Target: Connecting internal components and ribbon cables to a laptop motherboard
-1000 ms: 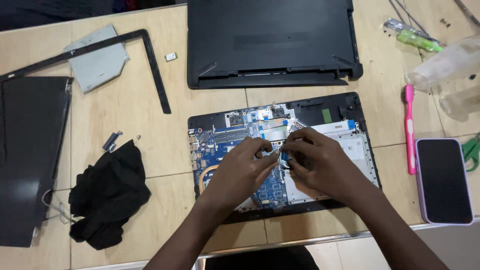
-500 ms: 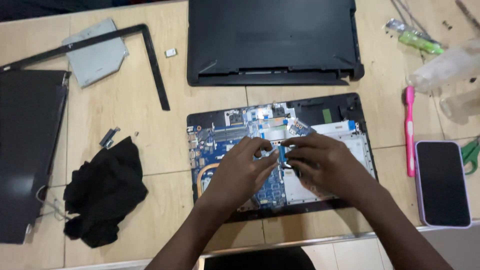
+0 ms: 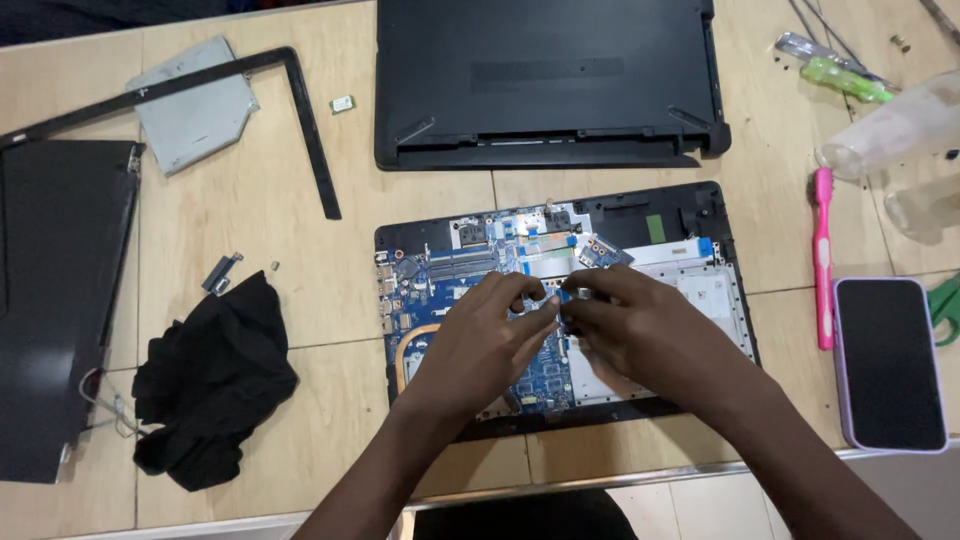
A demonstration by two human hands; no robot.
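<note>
Hands are meeting over an opened laptop base, which is lying near the middle of the wooden table with its blue motherboard showing. The left hand is curling its fingers in, thumb and forefinger tips pressing together on a small part at the board's centre; the part itself is too small to identify. The right hand is pinching at the same spot from the right, fingers bent and nearly closed, and what it is gripping cannot be told. A black bottom cover is lying on the far side of the base. To the left, a black cloth is sitting crumpled, with a black screen panel at the left edge. To the right, a pink toothbrush and a phone are resting side by side.
</note>
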